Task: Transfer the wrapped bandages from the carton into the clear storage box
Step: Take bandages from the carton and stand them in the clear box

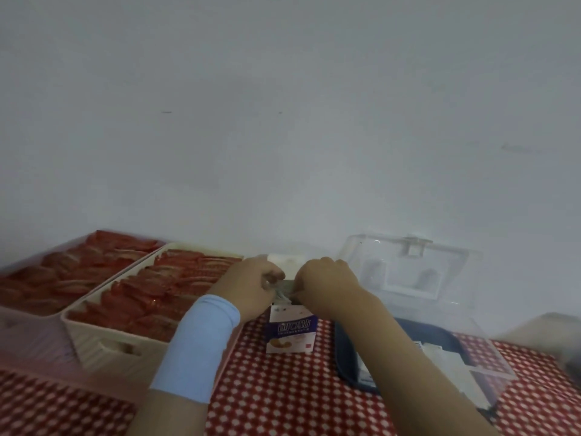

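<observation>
Main risk: wad fanning out or dropping. Thin, slick-looking wrappers, pinched only at the ends by L grip [251,286] and R grip [327,283]. With any slack in either pinch, prob. spilled onto the checkered bench cloth [283,398] or back into the carton [290,333].

Second risk: carton tipping. Stands upright, looks light, unsupported, right under both wrists. Easily knocked over by a brush of the R forearm on the way across.

Third: snagging on the raised clear lid [408,269], or catching the rim of the clear storage box [344,347] when swinging right. Too blurred to count pieces or confirm a clean hold.

Grip state: both clenched, fingertips curled onto the wrapped bandages [287,289], one at each end. Bandages held between the two grips, just above the carton's open top; cannot tell whether fully out. Storage box just R of the carton, lid open, some white packets [446,360] already inside. Cream basket [103,341] of red packets to the L, not involved.
</observation>
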The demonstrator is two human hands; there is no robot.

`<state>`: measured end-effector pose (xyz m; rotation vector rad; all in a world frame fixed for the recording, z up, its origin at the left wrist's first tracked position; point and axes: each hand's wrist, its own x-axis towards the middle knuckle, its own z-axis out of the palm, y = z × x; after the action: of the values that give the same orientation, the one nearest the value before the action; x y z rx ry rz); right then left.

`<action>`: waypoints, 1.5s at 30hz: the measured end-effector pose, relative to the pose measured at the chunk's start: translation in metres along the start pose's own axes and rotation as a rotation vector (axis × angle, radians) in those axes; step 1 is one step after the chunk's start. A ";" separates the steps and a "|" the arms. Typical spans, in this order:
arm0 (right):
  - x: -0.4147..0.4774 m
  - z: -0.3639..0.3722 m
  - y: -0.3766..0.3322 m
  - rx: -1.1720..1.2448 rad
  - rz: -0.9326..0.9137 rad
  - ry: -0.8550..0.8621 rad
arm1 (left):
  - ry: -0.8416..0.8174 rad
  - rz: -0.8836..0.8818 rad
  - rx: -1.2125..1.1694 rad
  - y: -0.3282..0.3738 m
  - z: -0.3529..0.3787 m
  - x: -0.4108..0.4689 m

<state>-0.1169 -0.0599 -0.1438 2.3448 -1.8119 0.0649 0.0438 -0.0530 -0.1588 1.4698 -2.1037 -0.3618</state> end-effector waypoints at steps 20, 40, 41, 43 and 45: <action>-0.019 0.012 0.023 0.738 0.039 0.137 | 0.126 -0.023 -0.123 -0.003 0.016 0.010; -0.028 0.001 0.031 1.142 0.000 0.342 | 0.123 0.020 -0.128 0.012 0.019 0.010; -0.028 0.002 0.031 1.118 -0.016 0.323 | 0.143 0.028 -0.142 0.012 0.018 0.010; -0.026 0.003 0.030 1.060 -0.032 0.316 | 0.157 0.042 -0.156 0.014 0.016 0.010; -0.025 0.003 0.031 1.074 0.001 0.333 | 0.155 0.033 -0.207 0.016 0.014 0.010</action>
<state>-0.1531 -0.0443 -0.1465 2.6239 -1.8170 1.6780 0.0206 -0.0575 -0.1587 1.2987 -1.9048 -0.4256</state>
